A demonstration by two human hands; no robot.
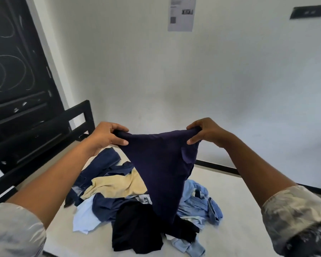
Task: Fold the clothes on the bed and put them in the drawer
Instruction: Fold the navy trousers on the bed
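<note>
Both hands, left (107, 135) and right (204, 132), are pinching the top corners of a navy shirt (161, 167) in their fingers, holding it above the pile (119, 193) on the bed (230, 191). It is hanging limp, likely light and soft, so gripping the corners looks right.

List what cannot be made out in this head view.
Head view:
Printed white paper sheet on the wall: text too small, blurred.
Dark navy cloth garment, pinched by left hand and right hand: type unclear, hangs bunched.
Heap of mixed clothes on the bed: middle hidden behind that garment.
</note>
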